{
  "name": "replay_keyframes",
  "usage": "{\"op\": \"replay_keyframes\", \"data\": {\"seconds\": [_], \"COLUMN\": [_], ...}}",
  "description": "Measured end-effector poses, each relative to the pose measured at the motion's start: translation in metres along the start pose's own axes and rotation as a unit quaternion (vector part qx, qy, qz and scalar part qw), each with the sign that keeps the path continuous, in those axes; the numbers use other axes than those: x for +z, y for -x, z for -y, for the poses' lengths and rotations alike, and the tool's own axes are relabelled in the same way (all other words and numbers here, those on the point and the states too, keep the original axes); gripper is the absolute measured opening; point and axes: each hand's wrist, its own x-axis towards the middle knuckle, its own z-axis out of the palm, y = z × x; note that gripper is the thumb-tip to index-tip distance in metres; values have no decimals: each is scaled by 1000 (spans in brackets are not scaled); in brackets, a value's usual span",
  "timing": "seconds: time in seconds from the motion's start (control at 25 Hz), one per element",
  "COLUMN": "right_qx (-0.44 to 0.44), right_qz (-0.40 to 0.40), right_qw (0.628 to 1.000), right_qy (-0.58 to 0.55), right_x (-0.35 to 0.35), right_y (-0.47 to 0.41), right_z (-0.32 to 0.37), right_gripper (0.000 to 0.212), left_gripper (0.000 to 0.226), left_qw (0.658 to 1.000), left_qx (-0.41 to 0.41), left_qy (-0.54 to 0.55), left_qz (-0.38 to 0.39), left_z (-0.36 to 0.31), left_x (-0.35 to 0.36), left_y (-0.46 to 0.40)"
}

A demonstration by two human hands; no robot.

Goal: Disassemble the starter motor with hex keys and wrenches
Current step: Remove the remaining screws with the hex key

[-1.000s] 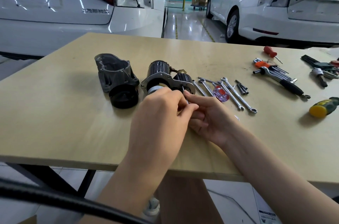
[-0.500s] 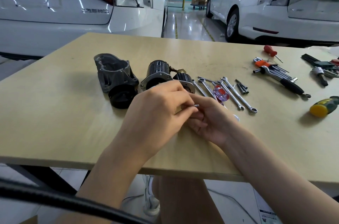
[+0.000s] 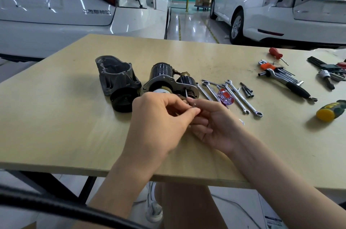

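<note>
The black starter motor body [image 3: 164,77] with its solenoid [image 3: 187,82] lies at the middle of the wooden table [image 3: 56,125]. Its detached grey nose housing [image 3: 117,78] lies to the left. My left hand [image 3: 161,123] and my right hand [image 3: 215,125] meet just in front of the motor. Both pinch a small metal part [image 3: 193,106] between their fingertips; most of it is hidden. Several wrenches [image 3: 241,97] lie to the right of the motor, next to a clear-handled screwdriver [image 3: 225,97] and several dark bolts [image 3: 247,91].
A ratchet handle [image 3: 288,82] and an orange hex key set [image 3: 269,66] lie at the right. A yellow-and-green screwdriver [image 3: 331,109] and a red screwdriver [image 3: 276,53] lie nearby. Two white cars [image 3: 74,4] stand behind the table.
Both hands have lifted slightly away from the motor face toward me, still pinching the small metal part between them. The motor and the tools have not moved.
</note>
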Motion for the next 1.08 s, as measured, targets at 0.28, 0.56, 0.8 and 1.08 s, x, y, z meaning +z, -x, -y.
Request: {"op": "replay_keyframes", "data": {"seconds": [0.28, 0.56, 0.8, 1.08], "right_qx": [3, -6, 4, -1], "right_qz": [-20, -39, -24, -25], "right_qw": [1000, 999, 1000, 1000], "right_qy": [2, 33, 17, 19], "right_x": [0, -1, -1, 3], "right_y": [-1, 0, 0, -2], "right_z": [0, 0, 0, 1], "right_gripper": [17, 22, 15, 28], "left_gripper": [10, 18, 15, 21], "left_qw": [983, 973, 987, 974], "left_qx": [149, 150, 79, 185], "left_qy": [-108, -172, -130, -123], "left_qz": [-7, -36, -45, 34], "left_z": [2, 7, 3, 10], "left_x": [-4, 3, 8, 0], "left_y": [5, 12, 14, 9]}}
